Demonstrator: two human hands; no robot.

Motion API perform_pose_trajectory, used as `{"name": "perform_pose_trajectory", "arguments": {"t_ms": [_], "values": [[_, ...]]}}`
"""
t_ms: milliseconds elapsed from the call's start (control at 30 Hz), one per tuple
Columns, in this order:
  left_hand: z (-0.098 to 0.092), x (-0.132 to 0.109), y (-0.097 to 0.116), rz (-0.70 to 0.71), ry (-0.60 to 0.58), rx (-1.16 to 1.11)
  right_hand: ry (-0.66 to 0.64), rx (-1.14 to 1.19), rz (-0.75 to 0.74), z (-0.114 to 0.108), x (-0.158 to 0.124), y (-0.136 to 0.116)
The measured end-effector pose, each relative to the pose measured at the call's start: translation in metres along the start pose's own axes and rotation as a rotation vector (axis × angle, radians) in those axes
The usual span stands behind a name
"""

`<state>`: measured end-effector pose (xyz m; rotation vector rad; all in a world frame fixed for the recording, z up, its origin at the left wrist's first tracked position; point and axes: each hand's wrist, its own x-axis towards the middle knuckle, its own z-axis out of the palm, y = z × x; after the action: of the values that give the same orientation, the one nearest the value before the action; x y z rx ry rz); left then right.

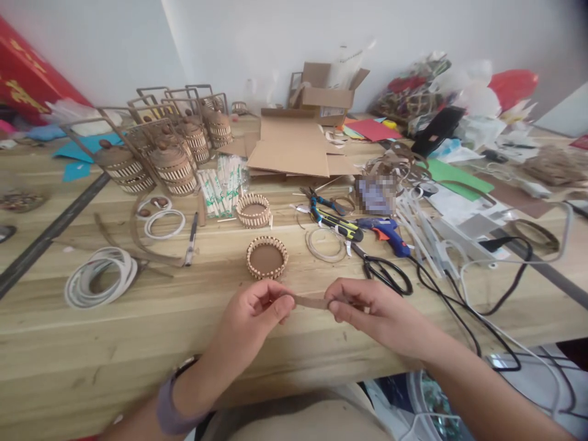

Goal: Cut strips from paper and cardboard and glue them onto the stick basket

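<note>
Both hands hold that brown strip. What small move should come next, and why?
I'd perhaps move the strip toward the nearer basket: the left hand and right hand hold it between them, and that basket stands open just beyond.

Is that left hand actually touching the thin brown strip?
Touching: the head view shows the left hand pinching the brown strip, with no gap showing between them.

The left hand (264,311) and right hand (374,311) cover parts of the brown strip (311,302); the purplish item (376,195) is blurred into pixels; the red banner (34,70) is cut off at left
</note>
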<state>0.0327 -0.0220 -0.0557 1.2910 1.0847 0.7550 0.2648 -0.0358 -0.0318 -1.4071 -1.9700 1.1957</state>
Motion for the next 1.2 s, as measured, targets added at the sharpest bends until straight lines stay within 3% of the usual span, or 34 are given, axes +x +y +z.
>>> {"name": "perform_pose_trajectory", "arguments": {"t_ms": [133,267,333,467,633,733,867,933,1067,1200], "values": [[0.0,-0.007,-0.007,-0.02,-0.057,0.286,-0.06,-0.02,0.06,0.007,-0.001,0.006],[-0.002,-0.003,-0.021,0.141,-0.046,0.64,-0.142,-0.104,0.046,0.009,0.005,0.017],[-0.003,0.003,-0.028,0.212,-0.025,0.782,-0.054,-0.256,-0.033,0.007,0.013,0.026],[-0.004,0.013,-0.041,0.298,0.016,0.991,0.288,-0.643,-0.068,-0.001,0.039,0.053],[-0.004,0.014,-0.054,0.419,0.118,1.096,0.364,-0.789,-0.003,-0.009,0.065,0.072],[-0.003,0.014,-0.059,0.524,0.155,1.053,0.373,-0.803,0.001,-0.014,0.068,0.067],[-0.002,0.016,-0.062,0.671,-0.042,1.002,0.42,-0.775,-0.024,-0.026,0.058,0.048],[-0.001,0.015,-0.064,0.685,-0.072,1.032,0.412,-0.679,-0.08,-0.028,0.049,0.035],[0.001,0.01,-0.066,0.662,-0.007,1.087,0.253,-0.553,-0.167,-0.011,0.03,0.013],[0.003,0.006,-0.059,0.533,0.103,1.094,0.154,-0.583,-0.236,0.019,0.017,0.008]]}}
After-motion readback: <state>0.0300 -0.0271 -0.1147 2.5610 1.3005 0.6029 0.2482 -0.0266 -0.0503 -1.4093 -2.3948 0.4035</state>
